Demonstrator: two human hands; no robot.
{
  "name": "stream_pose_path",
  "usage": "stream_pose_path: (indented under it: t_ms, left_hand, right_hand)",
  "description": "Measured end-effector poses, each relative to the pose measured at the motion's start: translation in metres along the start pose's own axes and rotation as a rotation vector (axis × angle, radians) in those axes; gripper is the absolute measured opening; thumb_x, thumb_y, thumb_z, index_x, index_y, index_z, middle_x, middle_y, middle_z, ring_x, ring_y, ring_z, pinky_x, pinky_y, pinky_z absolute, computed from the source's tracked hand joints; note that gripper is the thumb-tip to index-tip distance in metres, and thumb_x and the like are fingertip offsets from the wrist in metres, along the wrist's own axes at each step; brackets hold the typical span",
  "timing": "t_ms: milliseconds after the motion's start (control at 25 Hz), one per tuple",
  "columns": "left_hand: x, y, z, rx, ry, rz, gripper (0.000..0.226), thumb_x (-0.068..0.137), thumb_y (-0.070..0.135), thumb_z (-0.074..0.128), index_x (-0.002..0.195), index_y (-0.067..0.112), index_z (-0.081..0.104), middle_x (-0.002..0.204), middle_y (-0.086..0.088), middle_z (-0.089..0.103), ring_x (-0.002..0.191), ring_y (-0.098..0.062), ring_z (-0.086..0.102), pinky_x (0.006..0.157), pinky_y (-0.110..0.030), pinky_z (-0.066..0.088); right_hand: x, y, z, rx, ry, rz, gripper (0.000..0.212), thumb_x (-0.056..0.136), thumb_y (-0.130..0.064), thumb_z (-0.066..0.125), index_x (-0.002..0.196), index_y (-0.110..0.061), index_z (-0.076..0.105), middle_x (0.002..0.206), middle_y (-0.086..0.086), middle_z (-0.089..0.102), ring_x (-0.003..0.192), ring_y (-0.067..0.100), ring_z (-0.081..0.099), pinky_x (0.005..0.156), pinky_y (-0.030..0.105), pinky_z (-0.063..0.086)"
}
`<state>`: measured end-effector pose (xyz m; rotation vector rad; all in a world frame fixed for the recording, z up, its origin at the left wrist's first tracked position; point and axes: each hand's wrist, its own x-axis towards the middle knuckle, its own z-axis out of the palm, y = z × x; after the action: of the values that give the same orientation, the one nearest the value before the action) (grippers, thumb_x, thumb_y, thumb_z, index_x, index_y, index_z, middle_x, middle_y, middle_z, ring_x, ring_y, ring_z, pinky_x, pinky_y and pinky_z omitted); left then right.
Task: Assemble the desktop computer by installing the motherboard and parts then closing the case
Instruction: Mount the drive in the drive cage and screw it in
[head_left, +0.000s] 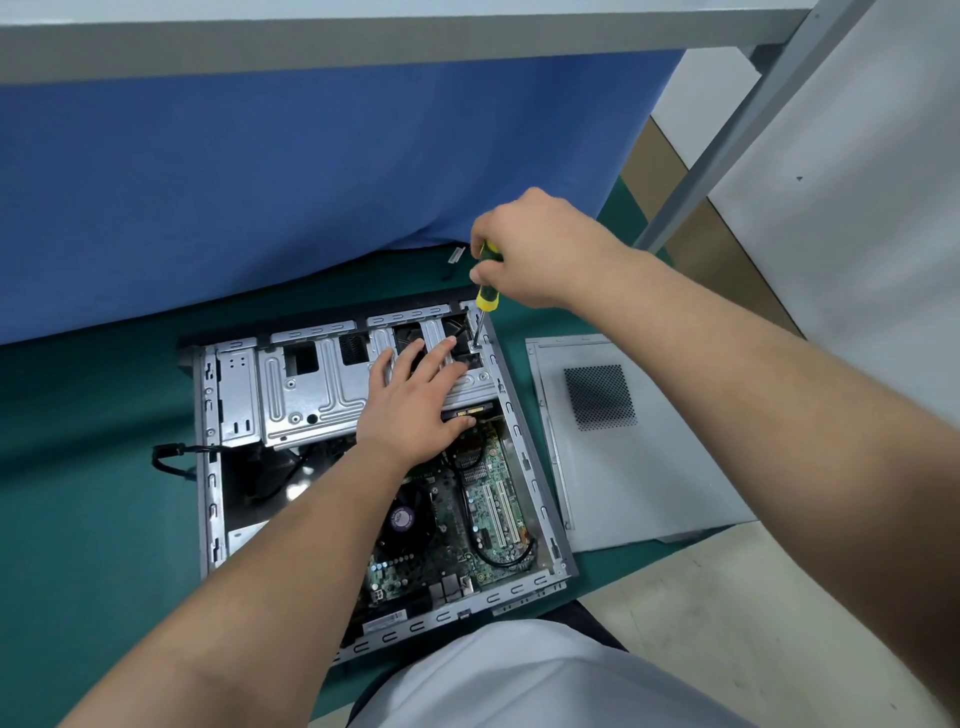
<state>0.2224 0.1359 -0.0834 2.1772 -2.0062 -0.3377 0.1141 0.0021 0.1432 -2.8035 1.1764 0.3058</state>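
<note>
An open desktop case (208, 467) lies flat on a green mat. Inside it, the green motherboard (467, 525) with its CPU fan and white slots shows at the near right. A silver metal drive cage (306, 384) spans the far half of the case. My left hand (415, 400) lies flat on the cage's right end, fingers straight and spread. My right hand (535, 249) grips the yellow-and-black handle of a screwdriver (485, 291), held nearly upright. Its tip meets the cage's far right corner, just beyond my left fingertips.
The grey side panel (623, 467) with a mesh vent lies on the mat right of the case. A black cable (171, 457) loops out of the case's left side. A blue cloth (260, 197) hangs behind, and a metal frame leg (727, 140) slants at the right.
</note>
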Motion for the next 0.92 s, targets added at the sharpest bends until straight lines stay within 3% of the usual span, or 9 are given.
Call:
stream_pose_path:
  t_ms: [120, 240, 320, 400, 480, 520, 640, 920]
  left_hand:
    - [0.0, 0.0, 0.001, 0.0, 0.007, 0.003, 0.069, 0.088, 0.072, 0.054, 0.148, 0.041, 0.038, 0.169, 0.014, 0.014, 0.155, -0.024, 0.011, 0.124, -0.053, 0.0]
    - [0.0, -0.001, 0.002, -0.001, 0.016, 0.008, 0.069, 0.088, 0.072, 0.054, 0.147, 0.041, 0.039, 0.169, 0.014, 0.015, 0.155, -0.024, 0.012, 0.124, -0.052, 0.0]
    - [0.0, -0.001, 0.002, -0.012, 0.02, 0.011, 0.069, 0.087, 0.072, 0.055, 0.147, 0.04, 0.04, 0.169, 0.014, 0.016, 0.155, -0.024, 0.012, 0.123, -0.051, -0.001]
    - [0.0, -0.001, 0.002, -0.011, 0.017, 0.009, 0.069, 0.087, 0.072, 0.055, 0.147, 0.041, 0.039, 0.169, 0.015, 0.015, 0.155, -0.023, 0.012, 0.124, -0.051, -0.001]
    - [0.0, 0.0, 0.001, -0.007, 0.015, 0.008, 0.07, 0.087, 0.073, 0.055, 0.148, 0.041, 0.039, 0.169, 0.015, 0.015, 0.155, -0.023, 0.011, 0.124, -0.051, -0.001]
    - [0.0, -0.001, 0.001, -0.005, 0.013, 0.007, 0.07, 0.088, 0.073, 0.054, 0.148, 0.041, 0.039, 0.169, 0.015, 0.015, 0.155, -0.023, 0.011, 0.124, -0.051, -0.001]
    - [0.0, -0.001, 0.002, -0.001, 0.007, 0.005, 0.07, 0.088, 0.073, 0.054, 0.148, 0.041, 0.038, 0.169, 0.015, 0.013, 0.155, -0.024, 0.011, 0.124, -0.052, 0.0]
    - [0.0, -0.001, 0.004, 0.006, 0.028, 0.013, 0.07, 0.088, 0.073, 0.054, 0.147, 0.04, 0.039, 0.169, 0.014, 0.016, 0.154, -0.024, 0.013, 0.124, -0.053, 0.002]
  right_hand:
    - [0.0, -0.002, 0.006, -0.05, 0.041, 0.107, 0.045, 0.103, -0.048, 0.051, 0.084, -0.007, 0.054, 0.072, 0.006, 0.039, 0.077, 0.033, 0.049, 0.065, 0.035, 0.035]
    - [-0.001, -0.004, 0.01, -0.067, 0.034, 0.138, 0.052, 0.105, -0.05, 0.045, 0.072, -0.011, 0.04, 0.069, 0.005, 0.034, 0.075, 0.033, 0.046, 0.062, 0.035, 0.033]
    - [-0.002, -0.004, 0.012, -0.062, 0.019, 0.133, 0.05, 0.104, -0.054, 0.044, 0.078, -0.011, 0.043, 0.072, 0.004, 0.038, 0.077, 0.034, 0.047, 0.063, 0.036, 0.035]
    - [-0.001, -0.002, 0.008, -0.006, -0.056, 0.059, 0.044, 0.101, -0.056, 0.049, 0.1, -0.013, 0.052, 0.09, 0.006, 0.05, 0.091, 0.034, 0.053, 0.071, 0.04, 0.045]
    - [0.0, 0.003, 0.003, 0.016, -0.118, -0.059, 0.036, 0.099, -0.044, 0.059, 0.126, -0.022, 0.055, 0.116, 0.005, 0.055, 0.108, 0.031, 0.056, 0.085, 0.043, 0.049]
    - [0.0, 0.005, 0.003, 0.012, -0.11, -0.099, 0.031, 0.098, -0.036, 0.061, 0.127, -0.027, 0.058, 0.117, 0.003, 0.056, 0.109, 0.029, 0.056, 0.083, 0.04, 0.048]
    - [-0.002, 0.008, 0.009, 0.027, -0.006, -0.047, 0.016, 0.098, -0.032, 0.059, 0.11, -0.025, 0.067, 0.104, 0.005, 0.061, 0.094, 0.03, 0.058, 0.069, 0.033, 0.041]
    - [-0.005, 0.005, 0.017, -0.038, 0.051, 0.117, 0.041, 0.105, -0.049, 0.046, 0.088, -0.011, 0.053, 0.072, 0.004, 0.039, 0.076, 0.033, 0.047, 0.056, 0.034, 0.03]
